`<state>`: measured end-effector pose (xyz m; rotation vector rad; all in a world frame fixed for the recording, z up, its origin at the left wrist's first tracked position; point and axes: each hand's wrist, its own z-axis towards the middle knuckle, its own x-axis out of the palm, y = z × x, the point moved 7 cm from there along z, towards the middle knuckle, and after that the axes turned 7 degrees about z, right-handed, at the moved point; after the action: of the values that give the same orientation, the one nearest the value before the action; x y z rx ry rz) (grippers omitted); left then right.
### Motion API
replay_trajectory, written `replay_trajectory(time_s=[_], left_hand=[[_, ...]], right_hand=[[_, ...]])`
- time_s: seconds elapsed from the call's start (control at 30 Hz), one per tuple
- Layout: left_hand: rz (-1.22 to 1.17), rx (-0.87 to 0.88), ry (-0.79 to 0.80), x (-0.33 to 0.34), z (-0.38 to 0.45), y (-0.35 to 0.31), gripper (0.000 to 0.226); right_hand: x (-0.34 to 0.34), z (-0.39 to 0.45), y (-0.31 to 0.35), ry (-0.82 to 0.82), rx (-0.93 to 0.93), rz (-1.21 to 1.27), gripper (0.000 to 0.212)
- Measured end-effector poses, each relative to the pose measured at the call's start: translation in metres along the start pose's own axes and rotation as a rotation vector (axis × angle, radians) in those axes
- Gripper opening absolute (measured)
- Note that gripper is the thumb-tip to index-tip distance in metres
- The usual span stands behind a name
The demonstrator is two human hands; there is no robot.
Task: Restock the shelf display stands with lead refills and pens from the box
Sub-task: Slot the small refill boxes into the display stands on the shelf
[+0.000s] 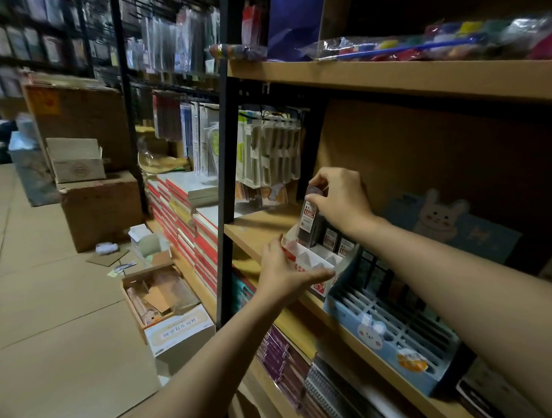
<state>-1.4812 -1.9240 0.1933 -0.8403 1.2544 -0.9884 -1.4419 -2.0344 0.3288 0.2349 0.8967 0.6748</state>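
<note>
Your right hand (339,200) pinches the cap of a slim, clear plastic refill case (310,217), upright in the white cardboard stand (313,260) on the wooden shelf (255,227). Your left hand (285,271), fingers straight, braces the stand's front, just below the case.

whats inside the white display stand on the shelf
The white display stand holds upright lead refill cases in its back slots; the right hand lowers another. Front slots look empty; slot bottoms are hidden.

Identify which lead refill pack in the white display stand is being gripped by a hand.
The leftmost lead refill pack, raised above the rest: the right hand pinches its top. The other packs sit low, untouched.
</note>
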Motion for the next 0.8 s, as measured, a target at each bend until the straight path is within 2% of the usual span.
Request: replay_trajectory(time_s=[0.4, 0.5, 0.57, 0.67, 0.8], left_hand=[[0.212, 0.181, -0.105, 0.007, 0.003, 0.006, 0.109], [0.234, 0.183, -0.080, 0.006, 0.006, 0.007, 0.111], [0.228, 0.172, -0.055, 0.006, 0.008, 0.005, 0.114], [0.163, 0.119, 0.004, 0.005, 0.002, 0.003, 0.114], [0.066, 0.155, 0.074, -0.003, -0.028, 0.006, 0.106]], right_hand=[[0.034, -0.015, -0.012, 0.196, -0.050, -0.259, 0.019], [0.026, -0.018, -0.013, 0.238, -0.037, -0.164, 0.035], [0.011, -0.023, -0.012, 0.209, -0.013, -0.031, 0.040], [-0.011, -0.038, -0.013, 0.145, 0.037, 0.055, 0.030], [-0.030, -0.074, -0.006, 0.062, 0.103, 0.179, 0.020]])
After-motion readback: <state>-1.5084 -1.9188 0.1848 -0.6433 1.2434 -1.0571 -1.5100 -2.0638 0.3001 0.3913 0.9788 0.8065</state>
